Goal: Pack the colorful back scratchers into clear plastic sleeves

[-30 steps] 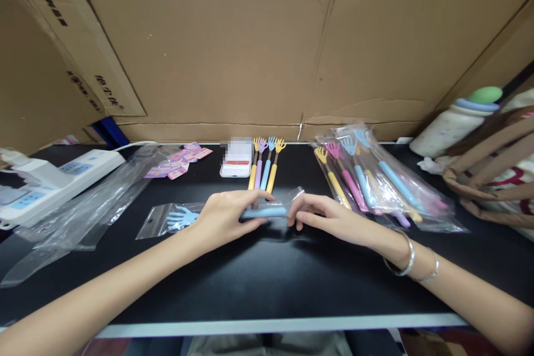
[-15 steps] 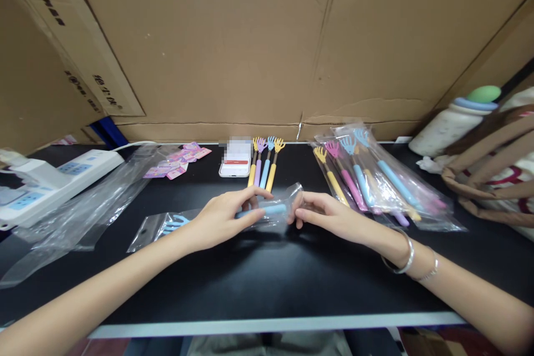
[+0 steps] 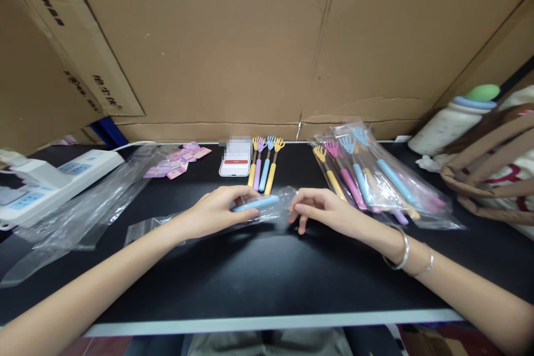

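A blue hand-shaped back scratcher [image 3: 257, 203] lies inside a clear plastic bag [image 3: 144, 227] on the black table [image 3: 267, 278]. My left hand [image 3: 217, 210] grips the bagged scratcher around its handle. My right hand [image 3: 321, 210] pinches the bag's open right end beside the handle tip. The scratcher's claw end is mostly hidden behind my left forearm.
Several loose scratchers [image 3: 263, 166] lie behind my hands next to a white phone [image 3: 236, 162]. A pile of bagged scratchers [image 3: 375, 178] lies at the right. Empty clear bags [image 3: 79, 206], pink labels [image 3: 177, 161] and a white power strip [image 3: 45, 181] are at left. A bottle [image 3: 454, 119] and woven bag [image 3: 492, 167] stand far right; cardboard walls [image 3: 250, 39] rise behind.
Both hands lifted the handle end of the bagged scratcher a little and shifted it away from me. The bag's left end slid left and the claw end went behind my left forearm.
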Available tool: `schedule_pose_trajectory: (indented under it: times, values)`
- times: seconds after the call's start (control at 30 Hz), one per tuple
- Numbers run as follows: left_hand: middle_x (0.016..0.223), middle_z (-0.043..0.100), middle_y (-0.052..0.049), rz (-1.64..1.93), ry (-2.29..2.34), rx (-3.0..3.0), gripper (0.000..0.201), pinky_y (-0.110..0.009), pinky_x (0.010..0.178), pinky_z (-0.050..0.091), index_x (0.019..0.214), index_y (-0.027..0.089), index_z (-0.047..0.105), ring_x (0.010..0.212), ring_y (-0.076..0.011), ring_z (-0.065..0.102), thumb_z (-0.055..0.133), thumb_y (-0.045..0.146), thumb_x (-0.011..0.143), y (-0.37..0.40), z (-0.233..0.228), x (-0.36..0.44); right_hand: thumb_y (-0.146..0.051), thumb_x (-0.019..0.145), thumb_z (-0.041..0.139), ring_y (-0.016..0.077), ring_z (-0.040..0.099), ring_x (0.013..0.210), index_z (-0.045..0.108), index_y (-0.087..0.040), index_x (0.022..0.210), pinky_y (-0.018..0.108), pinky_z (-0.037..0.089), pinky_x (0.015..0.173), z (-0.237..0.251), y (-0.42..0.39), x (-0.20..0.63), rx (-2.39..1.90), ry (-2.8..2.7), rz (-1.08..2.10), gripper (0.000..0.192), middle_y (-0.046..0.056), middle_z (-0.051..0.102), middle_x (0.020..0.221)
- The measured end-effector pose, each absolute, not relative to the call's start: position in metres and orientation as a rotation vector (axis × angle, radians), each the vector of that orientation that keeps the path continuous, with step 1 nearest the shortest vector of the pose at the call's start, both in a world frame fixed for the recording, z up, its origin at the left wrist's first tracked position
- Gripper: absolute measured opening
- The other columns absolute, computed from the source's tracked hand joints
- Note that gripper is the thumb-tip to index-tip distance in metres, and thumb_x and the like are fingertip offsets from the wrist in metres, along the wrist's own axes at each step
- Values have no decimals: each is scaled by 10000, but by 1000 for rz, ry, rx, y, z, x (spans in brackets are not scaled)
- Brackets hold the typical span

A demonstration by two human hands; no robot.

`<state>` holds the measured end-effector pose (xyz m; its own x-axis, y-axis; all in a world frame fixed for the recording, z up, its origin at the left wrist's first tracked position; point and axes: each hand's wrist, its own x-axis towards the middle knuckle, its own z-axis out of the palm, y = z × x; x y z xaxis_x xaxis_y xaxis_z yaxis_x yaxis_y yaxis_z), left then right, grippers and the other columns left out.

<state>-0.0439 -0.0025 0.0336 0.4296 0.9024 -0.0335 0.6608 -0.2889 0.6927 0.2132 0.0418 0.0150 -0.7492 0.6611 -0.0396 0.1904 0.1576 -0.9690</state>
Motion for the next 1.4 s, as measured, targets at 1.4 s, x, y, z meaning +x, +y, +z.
schedule_pose_trajectory:
  times: [1.4]
  values:
    - [692, 572, 47, 1163, 390, 3546, 188, -251, 596, 338, 822, 321, 633, 651, -88, 502, 519, 196, 904, 28, 26, 15, -262, 806, 631, 126, 540, 706, 453, -194, 1104, 232, 417, 607, 9, 50, 219, -794, -2211, 1070, 354, -32, 540, 772]
